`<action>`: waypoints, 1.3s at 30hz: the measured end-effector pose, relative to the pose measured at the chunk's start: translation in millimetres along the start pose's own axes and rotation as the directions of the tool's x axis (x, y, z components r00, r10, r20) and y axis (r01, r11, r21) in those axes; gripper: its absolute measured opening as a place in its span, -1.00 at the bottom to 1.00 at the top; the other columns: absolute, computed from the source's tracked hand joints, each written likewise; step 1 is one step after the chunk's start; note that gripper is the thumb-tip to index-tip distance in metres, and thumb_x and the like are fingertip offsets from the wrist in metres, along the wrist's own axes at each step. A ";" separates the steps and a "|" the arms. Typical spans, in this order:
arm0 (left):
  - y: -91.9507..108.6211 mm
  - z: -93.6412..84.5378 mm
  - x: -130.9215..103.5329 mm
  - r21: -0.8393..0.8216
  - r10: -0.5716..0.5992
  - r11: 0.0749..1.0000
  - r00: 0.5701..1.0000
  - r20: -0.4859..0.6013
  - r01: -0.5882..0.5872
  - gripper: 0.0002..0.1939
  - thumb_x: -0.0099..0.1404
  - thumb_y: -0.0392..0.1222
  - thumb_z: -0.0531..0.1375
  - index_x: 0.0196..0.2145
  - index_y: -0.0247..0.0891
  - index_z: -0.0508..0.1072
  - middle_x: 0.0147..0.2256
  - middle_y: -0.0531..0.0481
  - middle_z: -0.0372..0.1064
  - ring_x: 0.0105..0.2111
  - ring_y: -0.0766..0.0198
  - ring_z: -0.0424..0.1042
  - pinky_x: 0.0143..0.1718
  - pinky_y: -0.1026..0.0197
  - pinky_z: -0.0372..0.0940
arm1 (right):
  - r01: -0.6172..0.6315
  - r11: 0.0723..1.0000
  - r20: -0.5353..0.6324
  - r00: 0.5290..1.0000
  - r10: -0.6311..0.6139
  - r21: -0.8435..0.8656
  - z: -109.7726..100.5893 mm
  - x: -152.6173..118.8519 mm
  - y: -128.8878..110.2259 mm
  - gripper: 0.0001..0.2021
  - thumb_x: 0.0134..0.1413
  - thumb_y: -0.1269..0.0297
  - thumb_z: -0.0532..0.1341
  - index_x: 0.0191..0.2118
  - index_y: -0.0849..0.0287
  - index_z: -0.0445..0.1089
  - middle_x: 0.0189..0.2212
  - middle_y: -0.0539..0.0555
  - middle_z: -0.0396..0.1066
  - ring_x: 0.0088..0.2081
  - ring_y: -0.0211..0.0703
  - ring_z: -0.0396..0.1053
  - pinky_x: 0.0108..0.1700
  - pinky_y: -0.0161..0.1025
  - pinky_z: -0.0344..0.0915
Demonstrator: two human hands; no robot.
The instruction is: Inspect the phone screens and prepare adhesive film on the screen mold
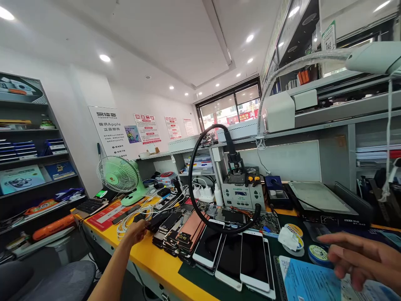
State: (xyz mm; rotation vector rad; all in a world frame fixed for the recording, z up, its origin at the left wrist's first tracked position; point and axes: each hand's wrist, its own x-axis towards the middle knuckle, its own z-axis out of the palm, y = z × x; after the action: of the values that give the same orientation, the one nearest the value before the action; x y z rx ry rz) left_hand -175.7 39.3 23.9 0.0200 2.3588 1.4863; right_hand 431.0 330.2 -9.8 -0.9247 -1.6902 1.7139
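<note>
My left hand (138,231) is at the yellow bench edge, its fingers curled closed against a dark flat piece (158,220); what lies inside the fingers is hidden. Just right of it are stacked phone parts (169,223), with copper-coloured panels (193,227) on top of a neighbouring stack. Several white-framed phones (255,259) lie face up toward the middle. Over a blue printed packet (308,278) hovers my right hand (363,257), fingers spread and holding nothing. A round blue-and-yellow tin (318,254) sits beside its fingertips.
A grey soldering or hot-air station (243,195) stands behind the phones, its black hose (191,167) looping over them. White cables (128,221) and a green fan (120,177) occupy the left. A screen-topped black machine (322,198) is at right, under a lamp arm (266,88).
</note>
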 end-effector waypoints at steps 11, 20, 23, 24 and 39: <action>-9.3 -9.4 -18.8 -0.494 0.028 0.869 0.991 0.134 0.042 -0.72 0.37 -0.16 0.18 -0.01 -0.29 0.39 -0.09 -0.09 0.42 -0.24 0.21 0.48 -0.27 0.10 0.45 | 0.039 0.999 0.120 0.992 -0.042 0.023 1.1 -14.3 -17.5 -0.50 -0.15 -0.20 0.35 -0.14 0.00 0.55 -0.37 0.17 0.50 -0.37 0.07 0.50 -0.44 -0.17 0.44; -19.5 -18.3 -61.9 -0.570 0.078 0.820 0.975 0.209 0.057 -0.82 0.37 -0.19 0.18 -0.12 -0.32 0.42 -0.25 -0.01 0.43 -0.41 0.33 0.44 -0.44 0.25 0.41 | 0.111 0.993 0.096 0.989 -0.113 0.025 10.5 -19.2 -18.0 -0.57 -0.06 -0.13 0.30 -0.16 0.06 0.55 -0.38 0.17 0.47 -0.39 0.03 0.49 -0.50 -0.21 0.41; -27.9 -9.1 -77.4 -0.539 0.094 0.842 0.981 0.167 0.011 -0.86 0.37 -0.22 0.17 -0.14 -0.32 0.42 -0.30 0.03 0.41 -0.45 0.36 0.42 -0.49 0.29 0.38 | 0.144 0.987 0.093 0.984 -0.151 0.073 16.4 -21.6 -16.8 -0.63 0.01 -0.07 0.28 -0.17 0.07 0.54 -0.42 0.11 0.45 -0.44 -0.03 0.48 -0.53 -0.24 0.39; -29.4 -6.2 -82.2 -0.525 0.102 0.851 0.985 0.140 -0.013 -0.86 0.37 -0.23 0.17 -0.14 -0.32 0.41 -0.30 0.03 0.40 -0.45 0.36 0.42 -0.50 0.29 0.37 | 0.145 0.987 0.126 0.980 -0.153 0.072 17.2 -22.2 -17.0 -0.64 0.04 -0.06 0.27 -0.15 0.08 0.53 -0.42 0.10 0.45 -0.43 -0.03 0.48 -0.51 -0.24 0.40; -46.3 167.3 -311.5 -0.607 0.540 0.766 0.723 0.431 -0.211 -0.02 -0.18 0.21 0.46 0.07 -0.05 0.04 -0.55 0.03 0.49 -0.56 -0.02 0.53 -0.71 0.17 0.36 | 0.223 0.969 0.304 0.921 -0.245 0.106 46.8 -52.0 -40.5 -0.63 0.18 0.07 0.25 0.03 0.14 0.43 -0.20 0.16 0.48 -0.21 0.02 0.50 -0.32 -0.19 0.43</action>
State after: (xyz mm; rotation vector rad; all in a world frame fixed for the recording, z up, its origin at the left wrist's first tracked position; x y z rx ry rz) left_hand 174.7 103.2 7.5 0.7841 1.4411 1.9218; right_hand 422.5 262.7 33.8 -0.4084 -1.8422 1.8123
